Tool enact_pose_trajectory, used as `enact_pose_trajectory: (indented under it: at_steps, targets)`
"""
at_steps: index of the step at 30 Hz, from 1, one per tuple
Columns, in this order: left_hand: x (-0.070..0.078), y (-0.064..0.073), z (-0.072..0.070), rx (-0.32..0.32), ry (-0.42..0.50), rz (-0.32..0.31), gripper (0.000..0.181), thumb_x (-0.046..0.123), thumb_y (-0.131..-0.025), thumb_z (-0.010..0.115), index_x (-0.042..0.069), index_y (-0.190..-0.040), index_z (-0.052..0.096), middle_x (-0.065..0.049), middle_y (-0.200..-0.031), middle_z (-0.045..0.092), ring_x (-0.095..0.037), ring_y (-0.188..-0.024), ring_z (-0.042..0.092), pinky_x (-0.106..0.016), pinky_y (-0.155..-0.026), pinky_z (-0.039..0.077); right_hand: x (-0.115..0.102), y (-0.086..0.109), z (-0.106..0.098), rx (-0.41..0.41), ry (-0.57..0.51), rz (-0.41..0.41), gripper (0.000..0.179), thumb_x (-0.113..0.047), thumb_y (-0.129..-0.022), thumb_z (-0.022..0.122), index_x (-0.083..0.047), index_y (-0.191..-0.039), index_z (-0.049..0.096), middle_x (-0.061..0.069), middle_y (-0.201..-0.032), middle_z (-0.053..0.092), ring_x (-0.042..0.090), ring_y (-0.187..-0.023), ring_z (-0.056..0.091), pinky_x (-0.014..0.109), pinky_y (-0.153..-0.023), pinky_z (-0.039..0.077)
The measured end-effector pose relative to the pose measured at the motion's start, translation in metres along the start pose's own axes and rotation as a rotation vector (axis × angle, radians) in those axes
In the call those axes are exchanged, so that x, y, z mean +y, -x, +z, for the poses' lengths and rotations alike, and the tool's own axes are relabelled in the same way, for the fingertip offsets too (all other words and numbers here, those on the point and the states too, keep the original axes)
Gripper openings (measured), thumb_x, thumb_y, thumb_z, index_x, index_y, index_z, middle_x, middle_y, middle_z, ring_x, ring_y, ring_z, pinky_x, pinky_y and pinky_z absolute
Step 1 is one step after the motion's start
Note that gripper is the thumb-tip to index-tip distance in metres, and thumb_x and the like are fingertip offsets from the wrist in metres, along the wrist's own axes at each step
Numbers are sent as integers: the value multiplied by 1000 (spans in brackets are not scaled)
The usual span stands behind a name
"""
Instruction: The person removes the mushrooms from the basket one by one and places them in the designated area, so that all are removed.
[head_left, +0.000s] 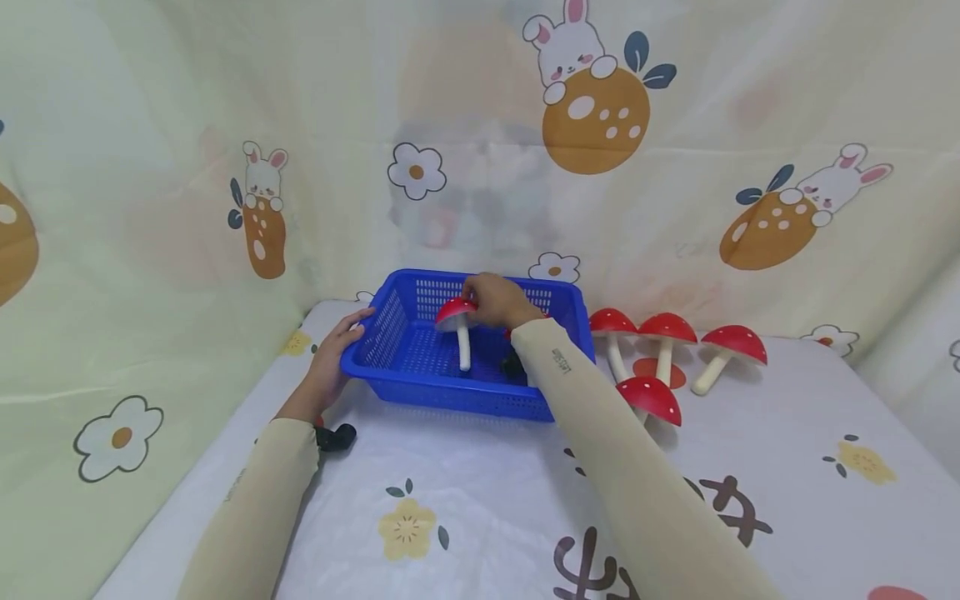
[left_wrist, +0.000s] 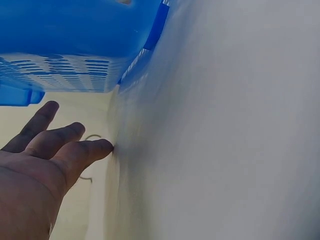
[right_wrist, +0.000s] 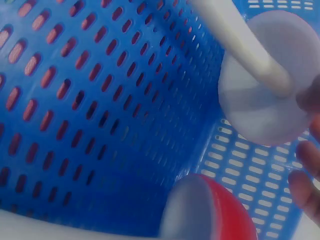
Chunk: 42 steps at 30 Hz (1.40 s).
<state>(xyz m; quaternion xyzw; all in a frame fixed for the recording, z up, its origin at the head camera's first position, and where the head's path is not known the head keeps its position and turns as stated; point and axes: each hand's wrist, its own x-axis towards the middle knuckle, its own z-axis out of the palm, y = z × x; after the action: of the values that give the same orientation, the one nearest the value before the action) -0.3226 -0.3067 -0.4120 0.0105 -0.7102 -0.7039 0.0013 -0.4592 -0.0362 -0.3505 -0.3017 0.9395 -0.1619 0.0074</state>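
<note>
My right hand (head_left: 497, 298) reaches into a blue plastic basket (head_left: 457, 396) and pinches a toy mushroom (head_left: 464, 346) by its red, white-spotted cap. The white stem hangs downward inside the basket. From the right wrist view, the pale underside of that mushroom (right_wrist: 265, 115) faces the camera, with the fingers (right_wrist: 306, 192) at its edge. Another mushroom (right_wrist: 232, 215) lies lower in that view, inside the basket. Beside the basket's left end is my left hand (head_left: 330, 360), its fingertips at the rim. The left wrist view shows its fingers (left_wrist: 57, 137) extended and spread.
Several more red-capped mushrooms (head_left: 667, 327) stand or lean on the white patterned tablecloth (head_left: 480, 517) to the right of the basket. A light curtain (head_left: 322, 100) with rabbit prints hangs close behind. My right forearm crosses over the basket's front right rim.
</note>
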Motion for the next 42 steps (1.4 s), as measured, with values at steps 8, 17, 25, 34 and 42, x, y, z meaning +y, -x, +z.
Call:
enact_pose_trajectory:
  at_steps: [8,17,25,34,42]
  targets:
    - [2,-1,6,-11,-4,1,48,41,-104,39,33,-151,36,-5,-163,24,-36,-144,35,-55,-112,36,1,8,-8,94,104,-6,13,-21,-90,71,-9,-92,72,4,-86,68,19,-77,59,33,-73,53]
    - [1,-1,14,-28,3,2,48,42,-103,40,34,-150,36,-5,-163,24,-36,-144,35,-56,-113,35,4,22,-18,144,126,-15,13,-18,-91,68,-7,-89,73,6,-85,70,17,-74,62,32,-68,54]
    - [1,-1,12,-30,-2,7,45,42,-105,37,35,-150,37,-5,-163,22,-36,-144,34,-56,-113,34,8,55,-52,346,28,-27,16,-20,-89,70,-5,-96,69,9,-95,69,23,-79,61,37,-71,55]
    - [4,2,6,-43,46,2,47,40,-105,37,33,-152,34,-9,-163,20,-38,-144,32,-57,-115,31,42,104,-86,586,-60,34,16,-19,-84,72,-4,-89,66,11,-85,66,24,-72,57,38,-67,56]
    - [2,5,1,-45,41,-16,49,42,-105,38,34,-153,32,-8,-164,20,-36,-144,32,-49,-112,38,73,164,-107,731,-71,54,14,-14,-84,70,-2,-88,65,14,-83,66,25,-72,58,38,-66,52]
